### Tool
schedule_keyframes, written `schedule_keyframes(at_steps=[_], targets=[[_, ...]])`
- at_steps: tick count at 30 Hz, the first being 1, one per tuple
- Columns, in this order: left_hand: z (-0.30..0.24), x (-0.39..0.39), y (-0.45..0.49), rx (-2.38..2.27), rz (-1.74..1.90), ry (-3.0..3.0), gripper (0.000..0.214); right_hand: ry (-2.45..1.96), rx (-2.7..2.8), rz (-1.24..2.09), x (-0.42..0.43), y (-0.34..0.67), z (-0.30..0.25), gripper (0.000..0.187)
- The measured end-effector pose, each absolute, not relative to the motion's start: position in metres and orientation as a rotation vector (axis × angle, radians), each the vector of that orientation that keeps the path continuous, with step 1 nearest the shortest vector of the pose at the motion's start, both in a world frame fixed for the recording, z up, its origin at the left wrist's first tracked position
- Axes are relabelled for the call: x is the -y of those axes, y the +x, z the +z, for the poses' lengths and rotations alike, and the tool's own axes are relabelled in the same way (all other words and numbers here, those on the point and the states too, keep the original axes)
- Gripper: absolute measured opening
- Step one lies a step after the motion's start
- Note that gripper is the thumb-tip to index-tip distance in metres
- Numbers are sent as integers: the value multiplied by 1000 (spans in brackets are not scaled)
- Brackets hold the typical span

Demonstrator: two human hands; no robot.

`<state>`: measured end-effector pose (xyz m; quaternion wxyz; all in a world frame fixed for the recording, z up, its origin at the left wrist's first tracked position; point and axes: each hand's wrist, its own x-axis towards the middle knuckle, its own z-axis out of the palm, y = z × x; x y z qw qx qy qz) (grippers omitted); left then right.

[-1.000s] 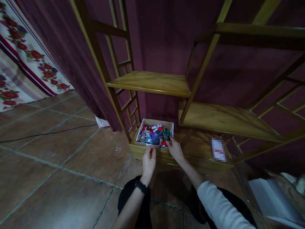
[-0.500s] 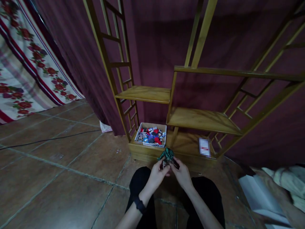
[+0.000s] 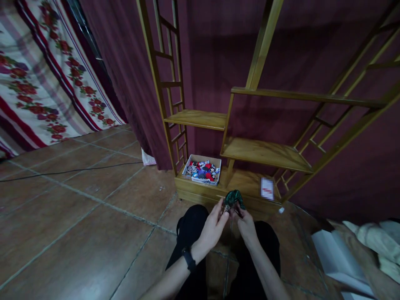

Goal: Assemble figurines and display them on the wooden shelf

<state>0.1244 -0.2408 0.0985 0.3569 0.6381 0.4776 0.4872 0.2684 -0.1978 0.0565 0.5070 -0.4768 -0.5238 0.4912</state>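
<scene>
My left hand [image 3: 215,224] and my right hand [image 3: 246,225] meet in front of my knees, both with fingers closed round a shiny dark green cloth item [image 3: 233,198]. The item is bunched up, with a paler patterned part low down between the thumbs. Its exact kind I cannot make out, since the fingers cover much of it. Just beyond, on the low shelf, an open cardboard box [image 3: 203,181] holds several small red, blue, black and white trinkets [image 3: 204,169].
A wooden lattice shelf unit [image 3: 268,155] stands ahead against a maroon curtain [image 3: 212,62]. On its base lies a blurred white card [image 3: 267,188]. A small white scrap [image 3: 281,210] is on the tiled floor. At right sits a pale box [image 3: 337,258]; a black cable [image 3: 78,170] runs along the left.
The green item has been turned and reshaped between my fingers, now showing a rounded top. My view has shifted a little to the left. Both hands keep their hold.
</scene>
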Motion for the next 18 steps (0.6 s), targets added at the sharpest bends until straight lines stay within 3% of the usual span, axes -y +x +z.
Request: schedule_keyframes(at_steps=[5,9,14,18], targets=[[53,272,95,-1397,940,2106,52,-1213,1170,1197,210,280,47,37],[20,252,64,-1730,697,2302,49,-1195,1081,1245,216,278,48,36],[7,210,52,-1948,700,2108,48,-1107,1053,1270,220,272,58,36],[2,262,52,-1845,723,2202,52,-1157,1089,1214,220,276,62,35]])
